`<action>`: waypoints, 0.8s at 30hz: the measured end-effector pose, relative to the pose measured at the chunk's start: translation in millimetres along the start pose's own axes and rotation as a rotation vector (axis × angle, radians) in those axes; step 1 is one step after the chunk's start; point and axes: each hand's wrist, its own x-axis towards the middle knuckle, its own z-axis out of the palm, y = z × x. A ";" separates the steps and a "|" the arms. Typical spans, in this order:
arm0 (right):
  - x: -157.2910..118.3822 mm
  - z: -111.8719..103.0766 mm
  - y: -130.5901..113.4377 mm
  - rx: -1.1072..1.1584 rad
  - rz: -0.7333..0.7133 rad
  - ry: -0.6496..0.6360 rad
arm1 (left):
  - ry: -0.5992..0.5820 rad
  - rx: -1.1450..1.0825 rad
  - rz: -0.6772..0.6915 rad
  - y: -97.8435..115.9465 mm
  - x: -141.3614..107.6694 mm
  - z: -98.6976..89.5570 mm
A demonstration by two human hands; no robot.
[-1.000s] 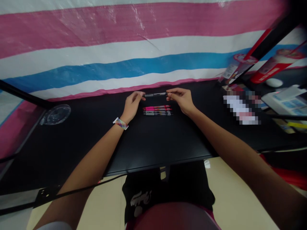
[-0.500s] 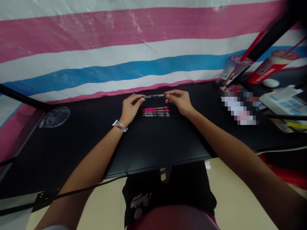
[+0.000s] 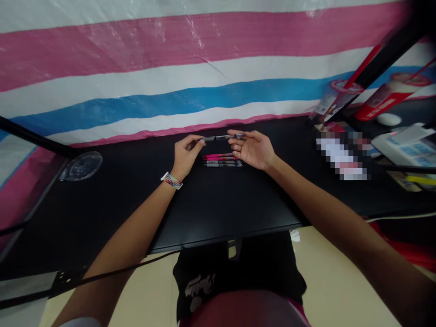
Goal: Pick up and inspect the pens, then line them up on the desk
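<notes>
Pinched by its left end in my left hand (image 3: 185,155) is a grey and clear pen (image 3: 219,137), held level above the far part of the black desk (image 3: 218,204). My right hand (image 3: 254,151) is at the pen's other end, palm turned up, fingers spread apart. The pen's right tip lies across the index finger; whether it touches is hard to tell. Just below, a short row of pens lies side by side on the desk: pink pens (image 3: 214,157) at the back and grey pens (image 3: 218,164) in front, their right ends near my right fingers.
A clear plastic lid (image 3: 83,165) is at the left. Toward the right stand a clear cup (image 3: 335,97) and a red cup (image 3: 383,100) with straws, a white mouse (image 3: 388,119), and a white device (image 3: 405,145). A striped plastic sheet (image 3: 170,100) hangs behind the desk.
My right fingers have let go of the pen's right end and spread out, the palm turning upward. My left hand keeps its pinch on the pen. The lying pens stay put.
</notes>
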 end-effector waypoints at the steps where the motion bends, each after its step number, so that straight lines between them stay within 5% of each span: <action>1: -0.2 0.1 -0.1 0.018 0.001 0.000 | 0.007 -0.008 -0.003 1.1 -0.5 0.5; 9: 5.4 -5.4 6.8 0.127 -0.031 -0.003 | 0.029 0.018 0.011 3.0 -2.2 3.9; 17: 7.4 -4.2 9.6 -0.140 -0.162 0.051 | 0.033 0.015 0.036 2.1 -1.2 4.4; 24: 5.5 -2.1 7.5 -0.091 -0.167 0.052 | 0.028 0.012 0.047 2.0 -1.3 5.5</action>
